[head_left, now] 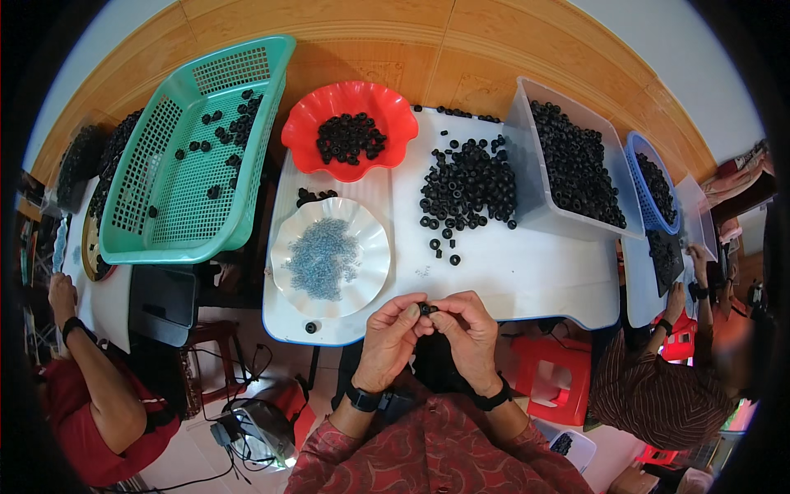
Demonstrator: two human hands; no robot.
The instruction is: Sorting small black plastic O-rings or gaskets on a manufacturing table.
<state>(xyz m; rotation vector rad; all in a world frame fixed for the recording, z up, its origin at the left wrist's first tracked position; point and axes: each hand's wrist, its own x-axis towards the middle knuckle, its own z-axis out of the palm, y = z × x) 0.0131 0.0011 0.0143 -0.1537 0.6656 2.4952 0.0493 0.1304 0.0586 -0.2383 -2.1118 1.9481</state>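
My left hand point(388, 344) and my right hand point(469, 339) meet at the table's front edge, thumbs and fingertips pinched together. Between them is a small black round part point(425, 309), mostly covered by the fingers; it resembles the loose ones on the table. Ahead of my left hand stands a white wavy-edged plate point(374, 276) heaped with tiny clear bluish pieces point(321, 257). A pile of black ring-like parts point(467, 185) spreads over the white table point(543, 276) beyond my hands. One single black part point(310, 327) lies at the table's front left.
A red scalloped bowl point(296, 136) of black parts stands behind the plate. Left of it is a green mesh basket point(156, 210); at right, a clear bin point(543, 216) full of black parts. Co-workers sit on both sides. A red stool point(568, 362) stands under the table's right.
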